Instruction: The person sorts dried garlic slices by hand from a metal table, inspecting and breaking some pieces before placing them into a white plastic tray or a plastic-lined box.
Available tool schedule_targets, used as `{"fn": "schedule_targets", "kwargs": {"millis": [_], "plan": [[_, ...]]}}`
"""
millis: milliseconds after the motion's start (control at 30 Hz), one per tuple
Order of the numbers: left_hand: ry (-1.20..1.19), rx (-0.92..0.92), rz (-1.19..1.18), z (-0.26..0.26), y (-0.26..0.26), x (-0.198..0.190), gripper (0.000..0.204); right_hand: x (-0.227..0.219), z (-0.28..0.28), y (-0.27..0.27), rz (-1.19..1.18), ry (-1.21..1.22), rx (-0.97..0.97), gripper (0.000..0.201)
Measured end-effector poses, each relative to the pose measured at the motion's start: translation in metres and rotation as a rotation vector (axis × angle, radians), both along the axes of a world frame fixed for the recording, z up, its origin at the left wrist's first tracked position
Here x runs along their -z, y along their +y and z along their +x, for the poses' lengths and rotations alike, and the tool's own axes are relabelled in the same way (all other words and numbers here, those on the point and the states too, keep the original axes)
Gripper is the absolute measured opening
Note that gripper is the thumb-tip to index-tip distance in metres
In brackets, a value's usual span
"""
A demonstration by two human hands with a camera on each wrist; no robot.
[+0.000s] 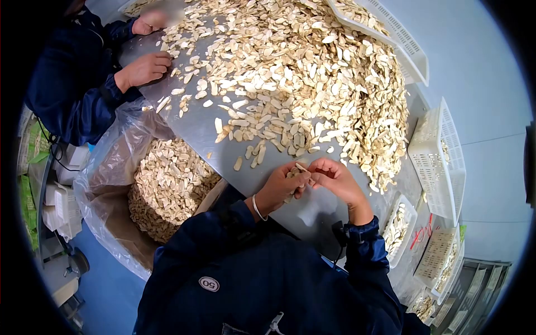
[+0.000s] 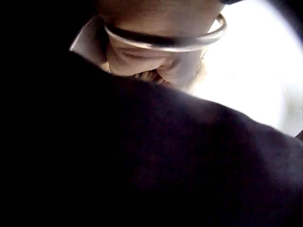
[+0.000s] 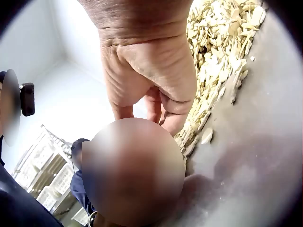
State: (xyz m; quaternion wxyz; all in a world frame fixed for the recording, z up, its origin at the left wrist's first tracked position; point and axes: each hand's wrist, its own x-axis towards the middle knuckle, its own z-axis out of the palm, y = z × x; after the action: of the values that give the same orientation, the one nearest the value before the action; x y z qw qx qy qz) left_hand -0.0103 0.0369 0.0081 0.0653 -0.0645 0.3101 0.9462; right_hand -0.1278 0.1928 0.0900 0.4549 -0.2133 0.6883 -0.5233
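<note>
Two hands meet at the near edge of the grey table (image 1: 195,125), fingertip to fingertip, with one pale slice (image 1: 301,166) caught between them. The left hand (image 1: 283,186) has its fingers curled in, and more slices seem to be cupped in its palm; its thumb and forefinger close on the slice from the left. The right hand (image 1: 334,178) comes in from the other side, fingers bent, its thumb and first fingers pinching at the same piece. The slice's long axis runs roughly across the gap between the two hands, slanting slightly up and away from the person, so each hand has an end. Neither hand is clearly nearer; both touch it.

Beyond the fingertips, further from the person, lies the big heap of slices (image 1: 312,72), its nearest loose pieces just ahead of the knuckles. In the right wrist view the right hand (image 3: 151,80) shows fingers curled downward with the heap's edge (image 3: 215,52) just beside them, but the pinched piece is hidden there. The left wrist view shows only a bangle (image 2: 165,40), a dark sleeve and a glimpse of curled fingers.

To the left of the hands and below the table edge sits a lined bag of slices (image 1: 167,187). To the right are white baskets (image 1: 438,159). A second person's hands (image 1: 146,68) work the far left side of the heap.
</note>
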Motion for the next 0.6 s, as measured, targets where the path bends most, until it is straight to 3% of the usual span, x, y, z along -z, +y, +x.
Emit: {"fn": "schedule_targets", "kwargs": {"millis": [133, 233, 367, 600], "plan": [[-0.008, 0.004, -0.006, -0.001, 0.000, 0.000, 0.025, -0.003, 0.000, 0.000, -0.035, -0.005, -0.030, 0.016], [0.005, -0.022, 0.036, -0.001, 0.001, 0.002, 0.025, 0.000, 0.003, -0.003, -0.054, 0.063, 0.066, 0.018], [-0.043, -0.054, 0.057, 0.000, 0.001, -0.007, 0.026, 0.006, -0.013, 0.005, 0.045, 0.138, 0.075, 0.020], [-0.022, -0.034, 0.049, -0.001, -0.002, -0.009, 0.029, -0.025, -0.035, -0.010, 0.079, 0.226, 0.115, 0.020]]}}
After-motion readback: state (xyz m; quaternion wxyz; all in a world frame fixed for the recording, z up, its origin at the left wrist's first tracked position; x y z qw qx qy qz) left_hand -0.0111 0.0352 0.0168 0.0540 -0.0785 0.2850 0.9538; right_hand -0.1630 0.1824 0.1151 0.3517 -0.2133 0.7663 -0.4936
